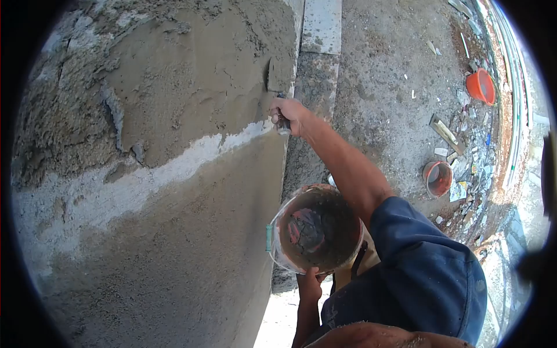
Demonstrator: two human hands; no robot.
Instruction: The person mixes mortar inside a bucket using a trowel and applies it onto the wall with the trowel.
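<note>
My right hand (289,113) is closed around the handle of a trowel (281,76), whose blade lies against wet grey plaster near the upright edge of the wall (191,75). My left hand (311,283), low in the view, grips the near rim of a round bucket (320,229). Its fingers are partly hidden by the bucket. Some dark mortar and a reddish patch show inside the bucket, and its wire handle with a green grip hangs on the left side. A pale unplastered strip (197,152) crosses the wall below the trowel.
Rough, lumpy plaster (64,110) covers the wall's far left. On the ground at right are an orange bucket (480,87), a smaller reddish bucket (438,178), a piece of wood (445,134) and scattered rubble. A pale board (321,26) lies beyond the wall edge.
</note>
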